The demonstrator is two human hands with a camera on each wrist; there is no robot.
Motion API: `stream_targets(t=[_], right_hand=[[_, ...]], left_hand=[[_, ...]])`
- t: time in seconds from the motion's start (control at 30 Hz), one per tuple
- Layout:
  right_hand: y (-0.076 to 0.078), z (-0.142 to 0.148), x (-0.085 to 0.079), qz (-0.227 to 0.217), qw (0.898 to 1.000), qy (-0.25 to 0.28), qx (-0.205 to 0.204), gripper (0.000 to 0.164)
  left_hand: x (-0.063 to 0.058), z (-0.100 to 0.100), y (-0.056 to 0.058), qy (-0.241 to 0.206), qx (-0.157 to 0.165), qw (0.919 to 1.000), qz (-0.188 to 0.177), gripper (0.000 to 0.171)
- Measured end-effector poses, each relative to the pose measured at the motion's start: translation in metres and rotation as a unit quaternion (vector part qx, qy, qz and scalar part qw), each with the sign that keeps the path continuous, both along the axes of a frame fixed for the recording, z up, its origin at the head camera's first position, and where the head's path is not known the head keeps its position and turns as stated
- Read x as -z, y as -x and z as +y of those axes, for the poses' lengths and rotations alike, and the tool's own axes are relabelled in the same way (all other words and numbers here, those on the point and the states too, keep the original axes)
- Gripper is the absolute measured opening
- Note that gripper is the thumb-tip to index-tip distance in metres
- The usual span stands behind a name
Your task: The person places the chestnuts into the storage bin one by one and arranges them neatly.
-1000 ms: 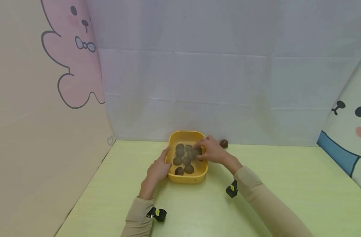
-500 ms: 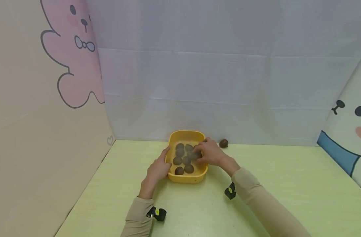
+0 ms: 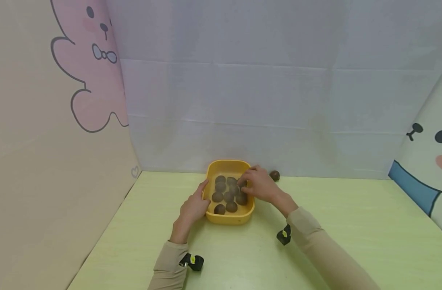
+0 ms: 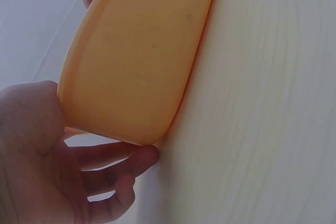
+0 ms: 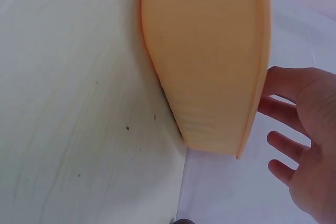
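In the head view, a yellow plastic bin [image 3: 229, 219] stands at the back of the table and holds several dark brown balls [image 3: 231, 206]. My left hand [image 3: 194, 207] grips its left side, thumb at the rim and fingers along the outer wall; the left wrist view shows this hand [image 4: 63, 166] against the bin's end [image 4: 131, 56]. Over the right rim reaches my right hand [image 3: 261, 184], finger and thumb curled round a brown ball [image 3: 244, 183] that they partly cover. In the right wrist view, the bin wall [image 5: 210, 66] hides that hand's [image 5: 310, 129] foremost fingertips.
One more brown ball [image 3: 274, 175] lies on the pale green table [image 3: 322, 209], right of the bin by the back edge. A white curtain [image 3: 224, 100] hangs close behind the bin. Printed panels with cartoon bears stand at the left [image 3: 94, 80] and right [image 3: 434, 161].
My right hand has shifted slightly inside the bin's right side, uncovering a brown ball near the front right. My left hand and the bin have stayed in place.
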State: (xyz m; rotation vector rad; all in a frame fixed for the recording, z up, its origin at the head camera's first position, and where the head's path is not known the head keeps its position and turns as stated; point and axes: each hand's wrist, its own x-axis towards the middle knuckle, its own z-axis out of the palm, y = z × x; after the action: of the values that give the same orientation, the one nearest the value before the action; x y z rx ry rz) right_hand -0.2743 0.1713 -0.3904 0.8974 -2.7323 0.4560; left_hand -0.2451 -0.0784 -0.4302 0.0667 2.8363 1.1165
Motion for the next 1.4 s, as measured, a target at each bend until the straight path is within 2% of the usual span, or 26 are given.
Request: stream_targets(t=[0.1,0.33,0.43,0.57,0.7,0.87,0.93,1.1,1.4], right_hand=[[-0.001,0.007,-0.004,0.006,1.000,0.028,0.004,0.014],[0.002,0.025,-0.001,0.030,0.998,0.049,0.026,0.018],[0.003,0.032,-0.002,0.026,0.997,0.068,0.033,0.019],[0.003,0.043,-0.004,-0.017,0.993,0.104,0.058,0.021],[0.007,0.056,-0.002,-0.066,0.984,0.148,0.078,0.023],[0.013,0.071,0.002,-0.088,0.972,0.209,0.059,0.021],[0.016,0.076,0.004,-0.084,0.972,0.209,0.061,0.022],[0.022,0.088,0.009,-0.068,0.977,0.177,0.096,0.025],[0.034,0.105,0.021,-0.088,0.970,0.189,0.124,0.030]], left_hand=[[0.000,0.001,0.000,0.001,-0.001,1.0000,0.001,0.069],[0.000,0.001,0.000,0.002,-0.003,1.0000,0.001,0.069],[0.001,0.001,0.000,0.002,-0.003,1.0000,0.001,0.069],[0.003,0.001,0.001,0.001,-0.003,1.0000,0.002,0.068],[0.005,0.001,0.002,0.005,-0.003,1.0000,0.003,0.069],[0.006,0.001,0.003,0.007,-0.002,1.0000,0.004,0.069],[0.007,0.002,0.004,0.007,-0.001,1.0000,0.003,0.069],[0.008,0.001,0.004,0.010,-0.002,0.9999,0.003,0.069],[0.006,0.001,0.004,0.006,0.000,1.0000,0.004,0.069]])
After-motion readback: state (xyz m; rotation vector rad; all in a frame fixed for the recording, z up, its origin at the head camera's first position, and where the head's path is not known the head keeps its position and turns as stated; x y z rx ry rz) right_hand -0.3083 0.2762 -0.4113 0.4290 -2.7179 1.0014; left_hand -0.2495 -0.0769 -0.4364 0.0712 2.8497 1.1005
